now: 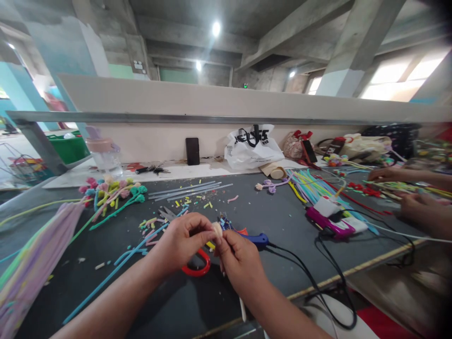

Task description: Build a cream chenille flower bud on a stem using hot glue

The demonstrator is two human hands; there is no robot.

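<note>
My left hand (190, 238) and my right hand (240, 254) meet over the middle of the table. Their fingers pinch a small cream pipe-cleaner piece (217, 229), which looks coiled. A pale stem (243, 310) hangs below my right hand; whether it joins the coil is hidden. Beneath my hands lies a pair of scissors (200, 266) with red handles, partly covered. Just beyond my right hand rests a blue-handled corded tool (259, 240), its front end mostly hidden. Blue pipe cleaners (116, 272) run beside my left forearm.
Pipe-cleaner flowers (113, 190) and a pastel bundle (52, 249) lie at left. Clear sticks (187, 189) and cut scraps lie ahead. A purple power strip (330, 223) with black cords is at right, near a co-worker's hands (416, 207). A phone (192, 151) leans on the back panel.
</note>
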